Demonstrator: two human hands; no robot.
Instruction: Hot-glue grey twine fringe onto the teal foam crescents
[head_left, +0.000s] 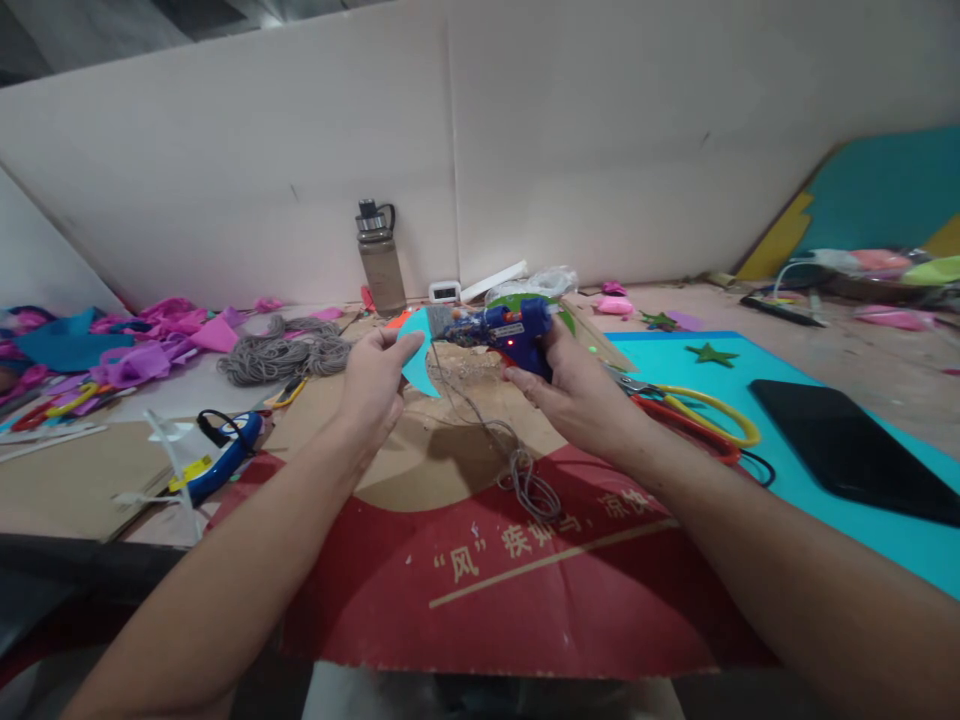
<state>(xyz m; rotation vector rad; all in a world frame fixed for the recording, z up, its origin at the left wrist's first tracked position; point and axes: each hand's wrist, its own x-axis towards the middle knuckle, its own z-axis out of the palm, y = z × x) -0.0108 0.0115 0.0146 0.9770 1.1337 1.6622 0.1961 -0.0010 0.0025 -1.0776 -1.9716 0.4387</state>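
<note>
My right hand (574,385) grips a blue hot glue gun (508,330) with a red light on, its nozzle pointing left. The nozzle meets a curved teal felt piece (417,362) that my left hand (377,375) pinches by its edge. A grey string (517,462) hangs from the felt piece down to the red and brown cardboard sheet (480,570) under both hands. Both hands are raised above the cardboard, close together.
Scissors (694,415) with yellow and red handles lie on a teal sheet (840,530) at right, beside a black phone (855,450). A water bottle (379,258) stands by the white back wall. Grey yarn (281,355), pink and purple scraps (142,345) and a second blue glue gun (221,455) lie left.
</note>
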